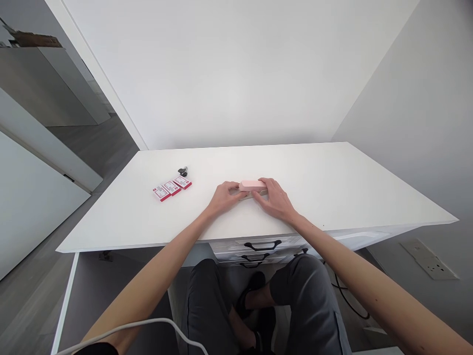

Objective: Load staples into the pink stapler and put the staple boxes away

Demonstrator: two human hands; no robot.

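A pale pink, oblong block-like object point(253, 186) rests at the middle of the white tabletop, between my two hands. My left hand point(224, 198) grips its left end, thumb in front and fingers behind. With the fingers over its far right end and the thumb along the near side, my right hand point(276, 201) holds the other end. A thin clear or whitish piece shows just under the pink object; its kind is too small to tell. Off to the left lie three small red-and-white boxes point(171, 188) in a slanting row, with a small black-and-metal item point(183, 171) behind them.
The white tabletop point(332, 182) meets a white wall at the back. Black-handled drawers point(263, 245) sit below its front edge, above my knees. A white cable point(148, 321) crosses my left forearm. A wall socket point(430, 260) is at the lower right.
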